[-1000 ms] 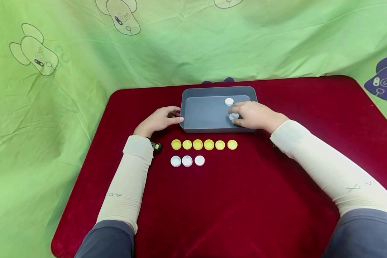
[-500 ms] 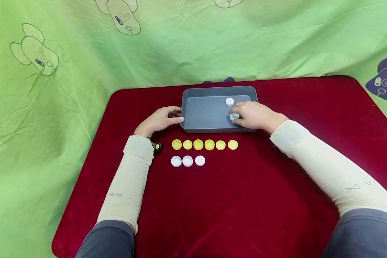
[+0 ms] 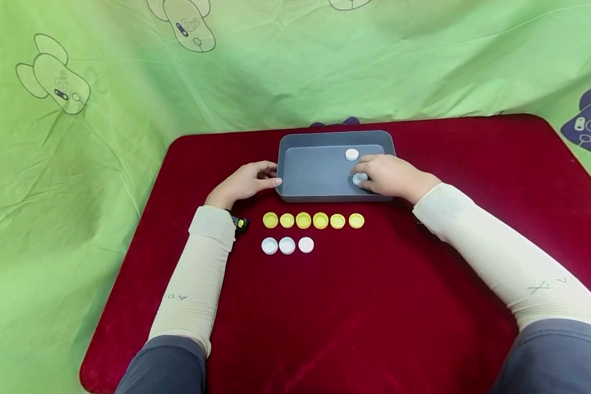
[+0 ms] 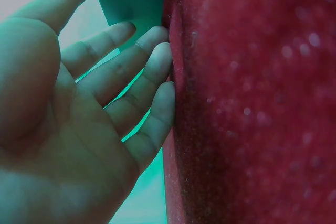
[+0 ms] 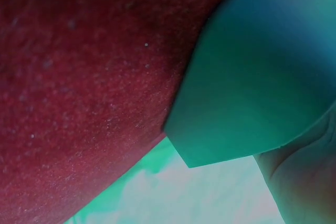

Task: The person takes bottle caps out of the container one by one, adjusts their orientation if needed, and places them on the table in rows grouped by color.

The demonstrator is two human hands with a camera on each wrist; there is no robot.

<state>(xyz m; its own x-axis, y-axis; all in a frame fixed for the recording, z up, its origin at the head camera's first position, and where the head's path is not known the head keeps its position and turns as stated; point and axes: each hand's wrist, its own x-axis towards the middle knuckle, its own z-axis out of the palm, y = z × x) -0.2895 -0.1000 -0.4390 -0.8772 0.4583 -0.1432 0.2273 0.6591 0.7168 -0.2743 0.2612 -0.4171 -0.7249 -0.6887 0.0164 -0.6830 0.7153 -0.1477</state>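
My right hand (image 3: 391,175) reaches over the right part of a grey tray (image 3: 307,191). Its thumb and fingers pinch a small white bottle cap (image 3: 359,179) low inside the tray; part of the cap is covered. Another white cap (image 3: 352,155) lies farther back in the tray. At the tray's left end is my left hand (image 3: 248,181), thumb at the rim. In the left wrist view the left hand's fingers (image 4: 118,77) are loosely extended, fingertips down by the red cloth, holding nothing. The right wrist view has the tray's outer wall (image 5: 247,93) hiding the right fingers.
In front of the tray runs a row of several yellow caps (image 3: 303,220). Below it lie three white caps (image 3: 287,245). A small black device (image 3: 239,224) shows at the left wrist. Green printed cloth (image 3: 295,65) hangs behind the red-covered table (image 3: 374,306).
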